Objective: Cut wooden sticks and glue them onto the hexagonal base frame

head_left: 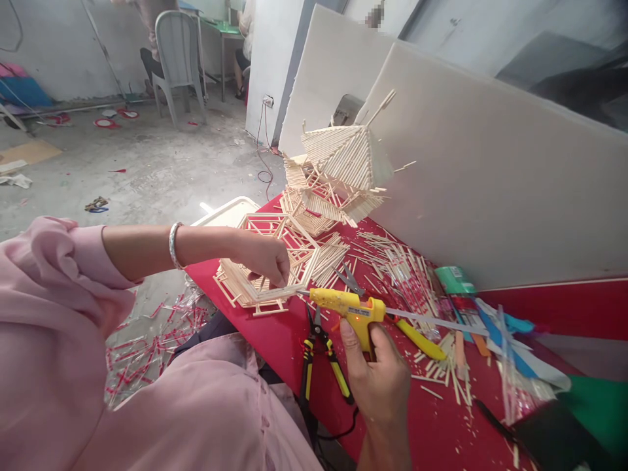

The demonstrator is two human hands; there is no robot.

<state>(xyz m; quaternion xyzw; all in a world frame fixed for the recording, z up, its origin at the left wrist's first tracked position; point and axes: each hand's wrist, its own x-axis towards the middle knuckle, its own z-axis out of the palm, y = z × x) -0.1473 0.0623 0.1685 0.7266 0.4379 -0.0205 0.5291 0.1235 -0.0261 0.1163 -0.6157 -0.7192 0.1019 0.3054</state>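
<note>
My right hand (pixel 380 376) grips a yellow hot glue gun (pixel 346 304), a long glue stick trailing from its back. The nozzle points left and meets, or nearly meets, the near corner of a bamboo stick frame (pixel 275 296). Over that frame, my left hand (pixel 267 258) reaches down with its fingers pinched together. Whatever lies between its fingertips is hidden. Behind it stands a layered stick model with a slatted, pointed roof (pixel 343 157). Yellow-and-black cutting pliers (pixel 318 350) lie with handles apart, just below the glue gun.
Loose sticks (pixel 333 258) and plastic-wrapped stick bundles (pixel 409 275) cover the red table (pixel 275 347). A yellow-handled tool (pixel 422 340), a green roll (pixel 455 280) and a black object (pixel 559 435) lie right. White boards (pixel 490 176) lean behind. Red-and-clear wrappers (pixel 147 347) litter the floor.
</note>
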